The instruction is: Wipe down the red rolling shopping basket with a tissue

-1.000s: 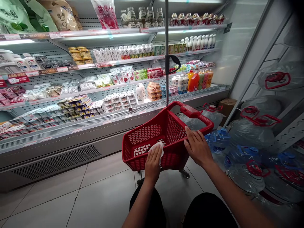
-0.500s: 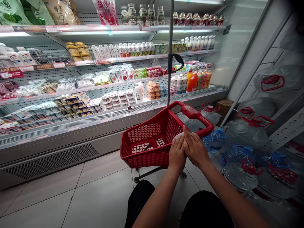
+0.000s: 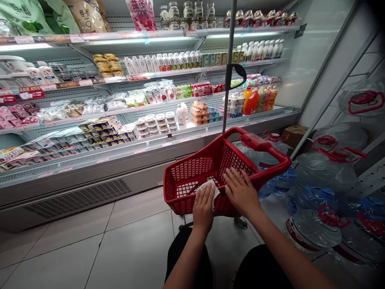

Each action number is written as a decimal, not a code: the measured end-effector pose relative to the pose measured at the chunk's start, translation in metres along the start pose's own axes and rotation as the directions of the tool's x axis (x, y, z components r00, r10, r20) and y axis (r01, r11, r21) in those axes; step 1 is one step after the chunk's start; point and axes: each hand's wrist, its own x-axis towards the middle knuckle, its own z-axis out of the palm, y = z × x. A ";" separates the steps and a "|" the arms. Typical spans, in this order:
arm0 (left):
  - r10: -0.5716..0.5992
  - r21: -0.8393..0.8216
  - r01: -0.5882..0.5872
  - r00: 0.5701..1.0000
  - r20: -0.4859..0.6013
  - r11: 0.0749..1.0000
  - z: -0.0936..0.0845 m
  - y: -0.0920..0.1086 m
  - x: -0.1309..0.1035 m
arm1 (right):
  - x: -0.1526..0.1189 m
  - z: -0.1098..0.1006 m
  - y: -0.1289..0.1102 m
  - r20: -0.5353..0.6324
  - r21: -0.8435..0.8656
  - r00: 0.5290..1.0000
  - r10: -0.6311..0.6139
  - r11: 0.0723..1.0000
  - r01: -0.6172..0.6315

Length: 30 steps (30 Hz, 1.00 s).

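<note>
A red plastic shopping cart [image 3: 188, 206] with a perforated basket stands right in front of me, its handle toward the right. My left hand [image 3: 203, 210] lies on the basket's near rim, pressing a folded white wipe [image 3: 216, 194] against it. The fingers are straight and close together, and part of the wipe is hidden under them. Farther right, my right hand [image 3: 242, 194] rests on the same rim with fingers stretched over the edge and no object visible in it. Inside the basket, a small dark item [image 3: 194, 188] shows, too small to name.
A refrigerated display [image 3: 144, 154] with dairy goods and drinks runs behind the cart. A grey pole [image 3: 230, 44] with a black grip rises by the cart. Large water jugs [image 3: 313, 228] crowd the right side. My dark-clothed knees [image 3: 261, 267] are close below the cart.
My hands, together before, have separated. The left hand has slid left along the rim with the wipe, and the right hand has spread flat. The view has shifted slightly left.
</note>
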 end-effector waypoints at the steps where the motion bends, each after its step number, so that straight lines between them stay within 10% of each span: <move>1: 0.009 -0.005 -0.009 1.000 0.004 1.000 0.004 0.004 0.004 | 0.001 0.006 -0.009 0.025 0.017 0.999 -0.028 0.999 0.027; 5: 0.055 0.001 -0.055 0.998 0.028 0.998 0.008 -0.005 0.009 | 0.005 0.018 -0.018 0.070 0.032 0.997 -0.042 0.999 0.040; 14: -0.171 0.103 0.172 0.985 -0.024 0.980 -0.022 -0.096 -0.043 | 0.004 0.021 0.017 0.075 0.049 0.997 -0.037 0.998 0.033; 25: 0.017 -0.095 -0.015 1.000 0.024 0.995 0.033 0.016 0.035 | 0.008 0.019 0.025 0.176 0.105 0.984 -0.006 0.994 -0.013; 30: 0.067 -0.088 -0.064 0.997 0.034 0.994 0.024 -0.007 0.028 | 0.006 0.014 0.029 0.191 0.189 0.981 -0.040 0.982 0.003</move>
